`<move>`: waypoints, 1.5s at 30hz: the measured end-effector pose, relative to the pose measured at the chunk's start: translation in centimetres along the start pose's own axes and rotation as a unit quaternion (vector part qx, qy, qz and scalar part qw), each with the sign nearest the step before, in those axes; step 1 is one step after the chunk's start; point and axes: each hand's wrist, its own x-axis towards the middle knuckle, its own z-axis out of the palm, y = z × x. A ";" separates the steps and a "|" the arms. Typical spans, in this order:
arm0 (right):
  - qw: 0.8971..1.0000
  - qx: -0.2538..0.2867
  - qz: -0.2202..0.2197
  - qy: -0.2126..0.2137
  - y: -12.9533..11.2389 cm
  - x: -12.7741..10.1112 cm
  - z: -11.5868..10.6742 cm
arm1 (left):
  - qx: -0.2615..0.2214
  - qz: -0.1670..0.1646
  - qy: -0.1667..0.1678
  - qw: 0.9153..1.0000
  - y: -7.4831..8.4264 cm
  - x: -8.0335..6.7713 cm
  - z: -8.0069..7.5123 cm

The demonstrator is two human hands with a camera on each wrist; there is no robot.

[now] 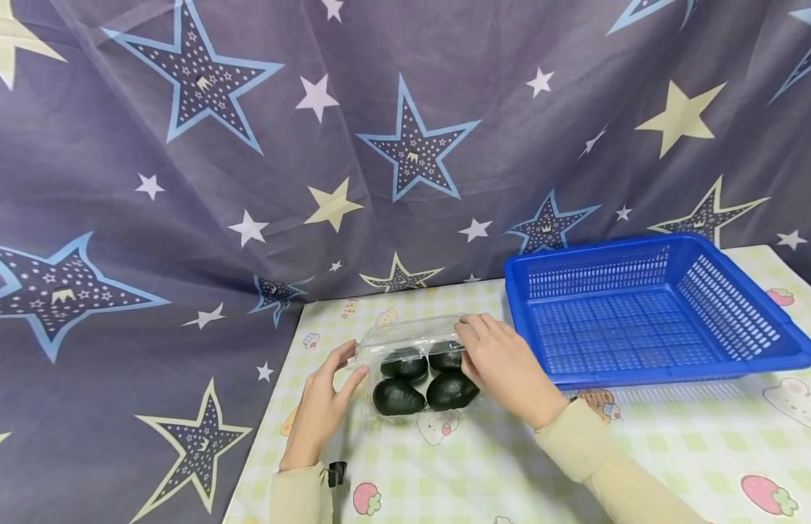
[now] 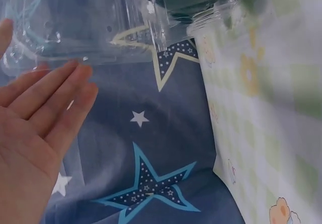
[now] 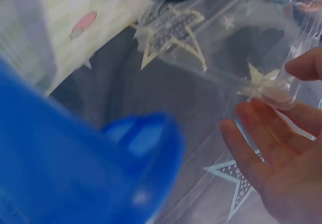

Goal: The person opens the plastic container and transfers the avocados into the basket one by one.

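A clear plastic clamshell box (image 1: 414, 336) stands on the table with its hinged lid (image 2: 85, 27) raised at an angle. Several dark green avocados (image 1: 398, 397) sit inside in two rows. My left hand (image 1: 323, 397) holds the lid's left corner between thumb and fingers, the fingers nearly straight. At the right corner, my right hand (image 1: 506, 364) pinches the lid, and its fingers hide part of the avocados on that side. The right wrist view shows the thumb (image 3: 304, 65) and fingers on either side of the lid's rounded corner.
A blue plastic basket (image 1: 647, 375) with slotted walls stands right of the box, close to my right hand. Under everything lies a green checked tablecloth (image 1: 444, 473) with cartoon prints. A dark curtain (image 1: 300, 240) patterned with stars hangs behind and left of the table.
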 end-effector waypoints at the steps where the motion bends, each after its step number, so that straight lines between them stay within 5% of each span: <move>1: 1.000 0.000 0.002 0.003 0.3 0.2 -0.1 | -0.002 0.000 0.002 1.000 0.0 0.1 0.0; 15: 0.998 0.035 0.041 0.041 2.6 1.9 -1.3 | -0.058 0.001 0.017 0.998 -0.4 2.1 0.2; 31: 0.990 0.104 0.088 0.020 2.5 3.3 -1.5 | -0.088 -0.011 0.034 0.995 -0.8 3.7 0.5; 45: 0.972 0.179 0.153 0.013 1.7 3.6 0.4 | -0.104 -0.011 0.025 0.994 -1.4 5.1 0.9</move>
